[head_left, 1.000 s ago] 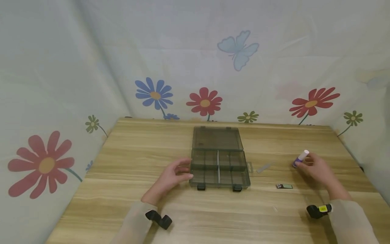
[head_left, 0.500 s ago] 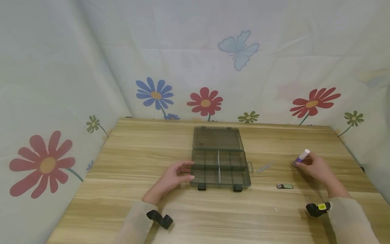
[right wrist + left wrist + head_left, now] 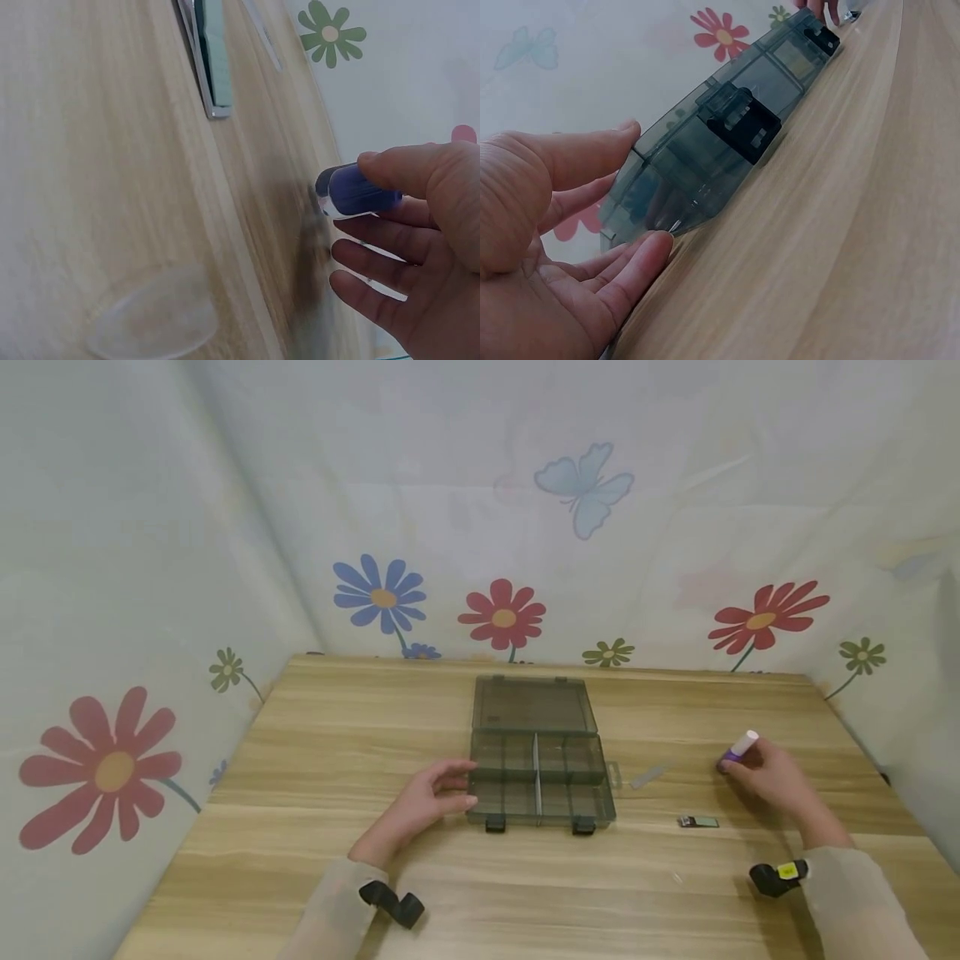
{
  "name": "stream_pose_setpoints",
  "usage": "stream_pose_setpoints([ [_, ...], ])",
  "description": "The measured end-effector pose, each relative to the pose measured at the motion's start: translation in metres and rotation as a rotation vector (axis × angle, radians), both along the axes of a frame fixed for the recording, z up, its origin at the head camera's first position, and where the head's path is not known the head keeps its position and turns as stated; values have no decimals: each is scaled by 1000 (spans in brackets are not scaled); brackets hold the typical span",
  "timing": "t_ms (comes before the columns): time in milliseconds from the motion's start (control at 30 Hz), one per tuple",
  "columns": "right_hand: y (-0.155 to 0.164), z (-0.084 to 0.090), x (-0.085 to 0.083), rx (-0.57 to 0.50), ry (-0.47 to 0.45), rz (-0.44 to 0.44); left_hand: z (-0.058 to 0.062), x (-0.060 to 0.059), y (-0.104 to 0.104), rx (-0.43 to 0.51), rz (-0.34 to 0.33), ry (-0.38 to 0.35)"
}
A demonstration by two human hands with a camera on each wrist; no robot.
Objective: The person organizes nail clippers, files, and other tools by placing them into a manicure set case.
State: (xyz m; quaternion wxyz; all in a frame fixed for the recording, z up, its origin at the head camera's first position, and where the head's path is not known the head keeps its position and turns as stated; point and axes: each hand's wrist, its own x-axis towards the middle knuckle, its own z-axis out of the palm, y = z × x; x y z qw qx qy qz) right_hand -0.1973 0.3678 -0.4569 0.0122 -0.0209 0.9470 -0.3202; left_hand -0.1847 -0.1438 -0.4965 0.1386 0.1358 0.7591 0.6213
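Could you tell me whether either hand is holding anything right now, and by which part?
The right hand pinches the purple, white-capped glue stick by its purple body. The left hand only touches the smoky plastic organiser box.

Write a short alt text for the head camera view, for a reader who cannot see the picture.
A person's left hand touches the left side of an open, dark, see-through plastic box on a wooden table, while the right hand holds a purple tube with a white cap. A small flat green object lies between box and right hand.

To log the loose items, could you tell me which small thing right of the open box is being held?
The purple glue stick with the white cap: the right hand grips it, while the grey strip and the small green-faced piece lie untouched.
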Motion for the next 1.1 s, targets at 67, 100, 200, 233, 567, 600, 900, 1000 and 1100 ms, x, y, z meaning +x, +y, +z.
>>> stream_pose_setpoints([
  [67,-2,0,0,-13,1,-9,0,1,0,-1,5,-5],
  [100,-4,0,-1,-15,-2,-16,1,1,0,-1,7,-6],
  [200,-11,5,-1,-27,-7,-22,1,2,-1,1,9,-7],
  [233,-13,7,-1,-30,-6,-21,1,2,-1,1,9,-7],
  [567,-33,10,-5,-108,44,14,0,4,-2,13,6,-8],
  [600,-35,10,-5,-115,44,19,0,4,-2,13,6,-9],
  [900,-55,14,-11,-165,101,101,0,2,0,5,3,0],
  [1000,-64,17,-13,-166,115,121,0,1,0,-4,3,-4],
  [1100,-74,21,-15,-158,118,142,0,1,1,0,3,-2],
])
